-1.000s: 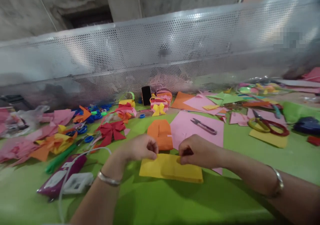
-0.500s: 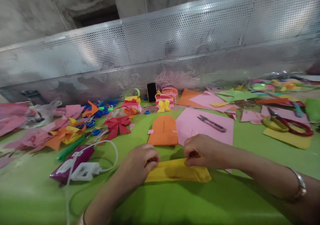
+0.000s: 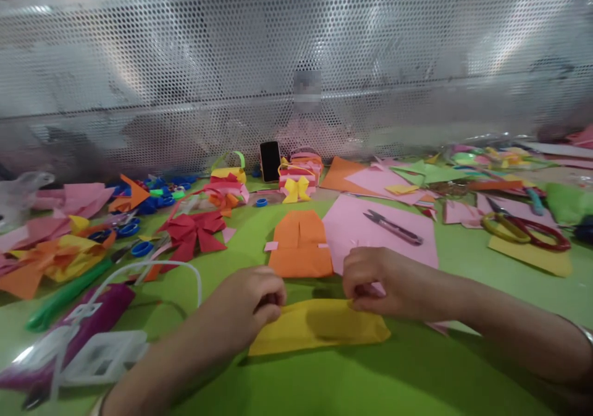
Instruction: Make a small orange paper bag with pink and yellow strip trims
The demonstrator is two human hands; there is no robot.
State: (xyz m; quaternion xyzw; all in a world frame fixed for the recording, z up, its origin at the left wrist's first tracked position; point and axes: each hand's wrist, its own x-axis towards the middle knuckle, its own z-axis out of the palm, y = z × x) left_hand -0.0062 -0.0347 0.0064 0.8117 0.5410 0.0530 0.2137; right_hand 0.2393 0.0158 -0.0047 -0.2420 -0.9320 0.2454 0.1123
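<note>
A folded yellow paper (image 3: 319, 331) lies flat on the green table (image 3: 324, 385) in front of me. My left hand (image 3: 250, 305) pinches its upper left edge with curled fingers. My right hand (image 3: 375, 280) pinches the upper right edge the same way. Just behind the yellow paper sits a folded orange paper piece (image 3: 300, 252). A pink sheet (image 3: 384, 243) lies to the right of it, with small snips (image 3: 393, 228) resting on top.
Red-and-yellow scissors (image 3: 525, 231) lie at the right. A red paper bow (image 3: 194, 234), paper baskets (image 3: 296, 184), a black phone (image 3: 270, 161) and blue rings stand further back. A purple pouch with a white charger (image 3: 99, 354) lies left. A perforated metal screen (image 3: 296, 70) closes the back.
The view has tilted down and moved closer to the table. Both hands stay pinched on the yellow paper's top edge, which now lies flatter; the left hand slid slightly lower.
</note>
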